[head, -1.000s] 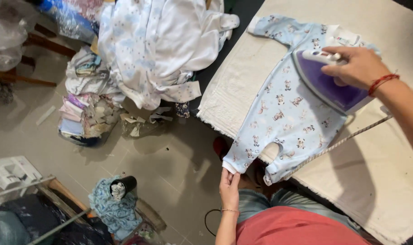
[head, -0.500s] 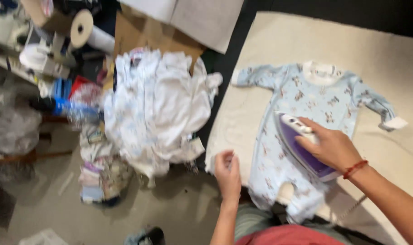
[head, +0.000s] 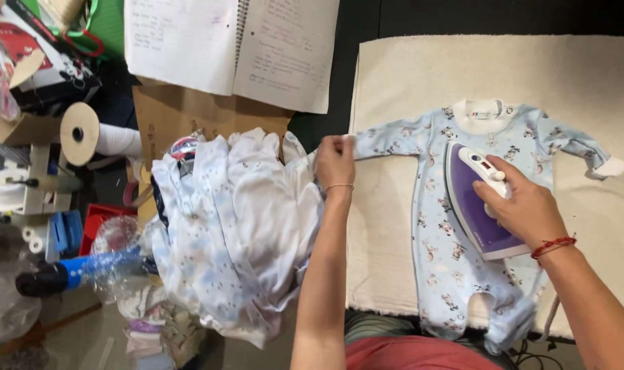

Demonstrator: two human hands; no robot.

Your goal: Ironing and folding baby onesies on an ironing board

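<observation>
- Right hand (head: 524, 205): fingers closed around the handle of the purple-and-white steam iron (head: 475, 202), hiding most of the handle.
- The iron rests on the chest of the light blue baby sleepsuit (head: 463, 226), spread flat on the cream ironing pad (head: 408, 82) covering the table.
- Left hand (head: 334, 159): fingers pinch the sleepsuit's sleeve cuff at the pad's edge; fingertips not visible.
- Sleepsuit feet are blurred at the near edge.
- Pile of white baby garments (head: 236, 219) lies beside the pad.

Cream padded ironing surface (head: 408, 82) — pale blue printed baby sleepsuit (head: 435, 226) flat on it, purple-and-white iron (head: 473, 199) atop.
</observation>
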